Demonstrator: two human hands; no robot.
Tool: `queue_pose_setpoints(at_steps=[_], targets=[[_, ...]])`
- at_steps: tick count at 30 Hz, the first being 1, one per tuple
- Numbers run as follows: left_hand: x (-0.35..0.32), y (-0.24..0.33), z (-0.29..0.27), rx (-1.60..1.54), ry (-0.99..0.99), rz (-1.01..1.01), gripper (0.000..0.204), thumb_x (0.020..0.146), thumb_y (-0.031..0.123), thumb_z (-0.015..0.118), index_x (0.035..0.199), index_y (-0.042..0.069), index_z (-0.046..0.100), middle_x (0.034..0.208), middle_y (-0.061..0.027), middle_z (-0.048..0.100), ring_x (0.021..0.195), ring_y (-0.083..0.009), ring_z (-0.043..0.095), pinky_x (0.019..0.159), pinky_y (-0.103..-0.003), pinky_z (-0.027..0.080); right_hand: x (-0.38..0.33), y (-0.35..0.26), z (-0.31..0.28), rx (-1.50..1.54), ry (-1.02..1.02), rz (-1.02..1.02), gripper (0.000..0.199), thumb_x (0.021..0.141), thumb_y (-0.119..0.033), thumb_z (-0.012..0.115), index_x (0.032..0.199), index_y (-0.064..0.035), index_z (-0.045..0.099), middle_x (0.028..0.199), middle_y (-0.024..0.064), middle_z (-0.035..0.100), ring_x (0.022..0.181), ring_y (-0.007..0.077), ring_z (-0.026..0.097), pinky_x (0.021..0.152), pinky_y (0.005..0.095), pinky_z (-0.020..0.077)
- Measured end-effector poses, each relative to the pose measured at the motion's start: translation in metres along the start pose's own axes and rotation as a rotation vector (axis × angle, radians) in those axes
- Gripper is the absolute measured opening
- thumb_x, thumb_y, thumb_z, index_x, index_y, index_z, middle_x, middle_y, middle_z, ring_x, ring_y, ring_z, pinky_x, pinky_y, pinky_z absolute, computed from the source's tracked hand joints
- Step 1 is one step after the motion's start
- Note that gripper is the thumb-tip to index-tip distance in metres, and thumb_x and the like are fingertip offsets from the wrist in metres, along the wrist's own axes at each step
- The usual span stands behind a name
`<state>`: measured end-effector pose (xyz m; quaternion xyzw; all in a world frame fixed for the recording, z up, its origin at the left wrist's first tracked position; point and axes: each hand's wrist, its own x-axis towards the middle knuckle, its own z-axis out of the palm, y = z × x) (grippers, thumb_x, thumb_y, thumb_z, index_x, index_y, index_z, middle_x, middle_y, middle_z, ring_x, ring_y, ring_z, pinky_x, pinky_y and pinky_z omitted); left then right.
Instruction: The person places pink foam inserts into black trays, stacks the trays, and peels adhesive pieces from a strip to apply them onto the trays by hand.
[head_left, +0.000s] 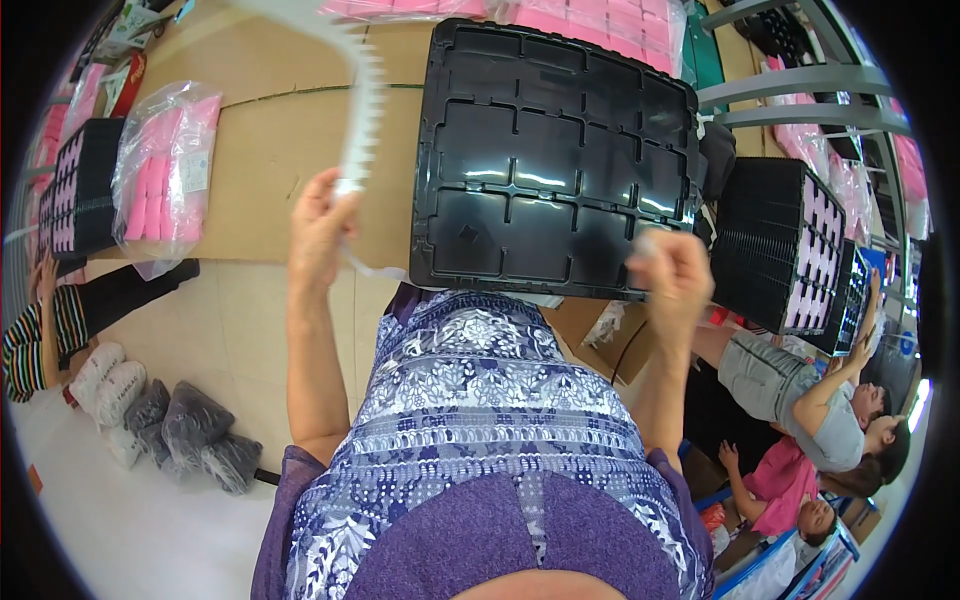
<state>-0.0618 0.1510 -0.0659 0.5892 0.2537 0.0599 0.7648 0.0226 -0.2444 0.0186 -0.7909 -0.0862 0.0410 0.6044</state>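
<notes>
Left hand [322, 225] fingers pinched on white strip [362, 110], right hand [672, 272] fingers closed on its other end, above black tray [560, 150] on counter [270, 150].

tray [550, 160] on table [270, 150], bag [165, 165] left

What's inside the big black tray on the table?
The black tray shows only bare, shiny compartments; nothing lies in those in view. The right hand covers its near right corner, so that spot is hidden. It rests on the cardboard-covered table; whatever is underneath cannot be seen.
</notes>
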Motion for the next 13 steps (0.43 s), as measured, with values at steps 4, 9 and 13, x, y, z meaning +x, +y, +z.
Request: queue_pose_setpoints(at_steps=[4,9,13], targets=[[-0.006,0.019,-0.041,0.939,0.468,0.380,0.047,0.088,0.015,0.068,0.126,-0.006,0.048,0.105,-0.0134,0.062,0.083,-0.0243,0.061,0.073,-0.037,0.050,-0.057,0.069,-0.129,-0.371,0.546,0.104,0.007,0.094,-0.007,0.058,0.099,-0.0022,0.061,0.087,0.0054,0.064,0.066,0.0103,0.059,0.057,0.0231,0.0475],[-0.057,0.109,0.032,1.587,0.204,-0.150,0.022,0.084,0.017,0.070,0.094,-0.001,0.065,0.093,-0.0167,0.066,0.085,-0.0349,0.064,0.075,-0.044,0.049,-0.148,0.176,-0.222,-1.403,0.345,0.146,0.022,0.094,-0.012,0.059,0.114,-0.0023,0.062,0.102,0.0179,0.067,0.085,0.0249,0.066,0.075,0.0337,0.0501],[-0.053,0.130,0.104,1.111,-0.126,0.396,0.019,0.084,0.018,0.071,0.087,0.000,0.066,0.081,-0.0175,0.065,0.079,-0.0329,0.065,0.072,-0.044,0.049,-0.045,0.079,-0.179,-0.528,0.439,0.423,0.033,0.090,-0.018,0.065,0.121,-0.0063,0.063,0.140,0.0218,0.047,0.119,0.0323,0.057,0.100,0.0387,0.0457]])
